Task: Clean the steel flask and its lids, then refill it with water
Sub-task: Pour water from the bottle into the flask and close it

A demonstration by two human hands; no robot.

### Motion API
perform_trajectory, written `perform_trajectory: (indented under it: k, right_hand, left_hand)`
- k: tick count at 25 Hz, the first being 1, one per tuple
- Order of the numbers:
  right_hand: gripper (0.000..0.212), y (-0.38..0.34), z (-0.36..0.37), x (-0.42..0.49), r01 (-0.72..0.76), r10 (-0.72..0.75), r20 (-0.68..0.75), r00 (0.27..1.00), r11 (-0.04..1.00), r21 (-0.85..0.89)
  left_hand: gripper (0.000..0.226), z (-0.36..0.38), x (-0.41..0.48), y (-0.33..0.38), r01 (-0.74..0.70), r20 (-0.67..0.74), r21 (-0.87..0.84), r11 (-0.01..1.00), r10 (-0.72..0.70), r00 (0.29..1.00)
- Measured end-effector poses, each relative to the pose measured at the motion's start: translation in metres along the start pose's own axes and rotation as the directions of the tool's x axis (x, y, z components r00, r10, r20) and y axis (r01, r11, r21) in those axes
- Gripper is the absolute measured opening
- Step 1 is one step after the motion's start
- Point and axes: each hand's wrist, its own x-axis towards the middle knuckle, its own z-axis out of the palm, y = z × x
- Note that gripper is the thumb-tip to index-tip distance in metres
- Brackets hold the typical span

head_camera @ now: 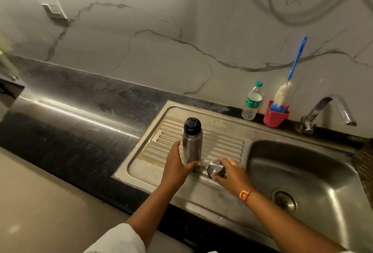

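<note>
We have the steel flask (191, 147) standing upright on the ribbed drainboard (222, 143) of the sink, its long axis vertical and its black inner lid (192, 125) on top, pointing up. Our left hand (177, 167) grips the flask low down, with the thumb curled across its near side and the fingers wrapped round its left. Just right of the flask's base, the steel outer cap (216, 168) sits on the drainboard with its closed top facing up. Our right hand (232, 174) holds it with fingers and thumb curled round its rim. On that wrist is a red and yellow thread band (245, 194). The sink basin (302, 172) lies to the right, under the tap (331, 111). At the far edge a capped plastic water bottle (252, 101) stands upright; how full it is we cannot tell. Just right of it, a red holder (276, 116) holds a bottle brush (282, 95), whose blue handle leans up against the wall.
</note>
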Motion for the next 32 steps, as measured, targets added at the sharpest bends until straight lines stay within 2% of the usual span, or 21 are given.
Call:
perform_trajectory:
  k: [2,3,5,7,9,11,16,19,23,26,28,32]
  right_hand:
    - [0.086,0.003,0.006,0.002,0.057,-0.057,0.011,0.998,0.998,-0.001]
    - [0.086,0.003,0.007,0.004,0.082,-0.082,0.010,0.997,0.997,-0.003]
    - [0.072,0.001,0.003,0.006,0.129,-0.129,-0.020,0.991,0.992,-0.008]
    - [0.056,-0.005,-0.006,0.003,0.172,-0.166,-0.132,0.977,0.985,0.031]
    - [0.051,-0.015,-0.019,-0.003,0.206,-0.186,-0.198,0.962,0.975,0.082]
    - [0.052,-0.021,-0.028,-0.007,0.243,-0.232,-0.161,0.959,0.969,0.053]
    - [0.050,-0.030,-0.058,-0.013,0.234,-0.223,-0.096,0.970,0.964,0.127]
    - [0.055,-0.045,-0.087,-0.016,0.243,-0.226,-0.111,0.968,0.952,0.188]
    - [0.047,-0.077,-0.122,-0.014,0.247,-0.186,-0.209,0.960,0.913,0.324]
    - [0.048,-0.106,-0.146,-0.006,0.268,-0.199,-0.204,0.959,0.873,0.408]
    - [0.054,-0.122,-0.158,-0.006,0.348,-0.302,-0.181,0.936,0.872,0.345]
    - [0.067,-0.142,-0.167,0.005,0.542,-0.536,-0.102,0.838,0.839,0.039]
  left_hand:
    - [0.104,0.005,-0.006,-0.001,0.014,-0.011,0.022,1.000,-0.014,1.000]
    - [0.103,0.006,-0.008,0.000,0.019,-0.017,0.030,0.999,-0.018,1.000]
    - [0.103,0.009,-0.013,0.001,0.032,-0.028,0.050,0.998,-0.031,0.999]
    - [0.104,0.008,-0.016,0.000,0.043,-0.053,0.068,0.997,-0.039,0.998]
    - [0.104,0.006,-0.018,-0.001,0.046,-0.090,0.077,0.996,-0.039,0.995]
    - [0.102,0.006,-0.018,0.002,0.048,-0.120,0.069,0.996,-0.039,0.992]
    - [0.104,0.002,-0.012,0.020,-0.006,-0.168,0.025,1.000,0.011,0.986]
    - [0.105,-0.002,-0.008,0.027,-0.026,-0.181,0.014,1.000,0.028,0.983]
    - [0.103,-0.006,-0.001,0.040,-0.057,-0.190,0.012,0.998,0.058,0.980]
    - [0.088,-0.008,0.007,0.047,-0.076,-0.186,-0.024,0.997,0.070,0.980]
    - [0.072,-0.008,0.009,0.051,-0.084,-0.181,-0.061,0.995,0.072,0.981]
    - [0.059,-0.009,0.012,0.050,-0.096,-0.163,-0.145,0.985,0.072,0.984]
